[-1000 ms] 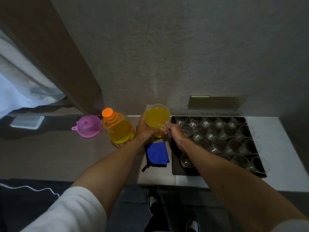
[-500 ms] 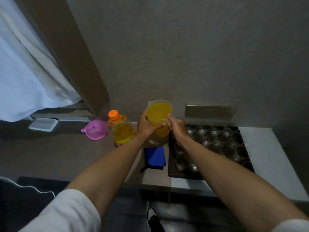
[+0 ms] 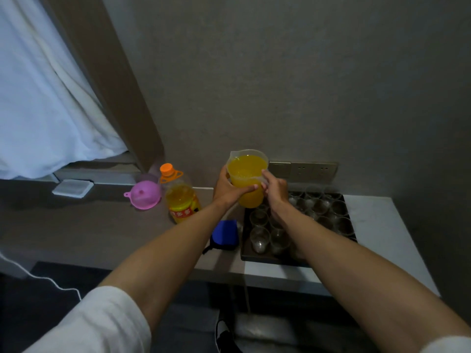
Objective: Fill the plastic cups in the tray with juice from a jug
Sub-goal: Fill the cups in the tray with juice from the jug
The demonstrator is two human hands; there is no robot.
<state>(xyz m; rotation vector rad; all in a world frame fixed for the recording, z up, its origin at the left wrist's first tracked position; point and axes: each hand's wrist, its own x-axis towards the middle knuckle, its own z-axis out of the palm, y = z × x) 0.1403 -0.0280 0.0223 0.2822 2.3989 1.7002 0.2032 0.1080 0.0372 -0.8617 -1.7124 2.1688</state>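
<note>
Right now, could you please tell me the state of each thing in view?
jug: nearly full, upright, lifted
left hand: grips jug
right hand: grips jug
cups: empty, upright in tray
bottle: capped, part full
funnel: wide mouth down

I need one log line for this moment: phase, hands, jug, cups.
phase: before pour | left hand: holds jug | right hand: holds jug | jug: upright, full of juice | cups: empty, in tray

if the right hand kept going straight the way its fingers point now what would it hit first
Nothing new: the right hand already grips the juice-filled jug, fingers pointing up and left against its side. Past the jug sits the left hand, though depth is hard to judge.
</note>
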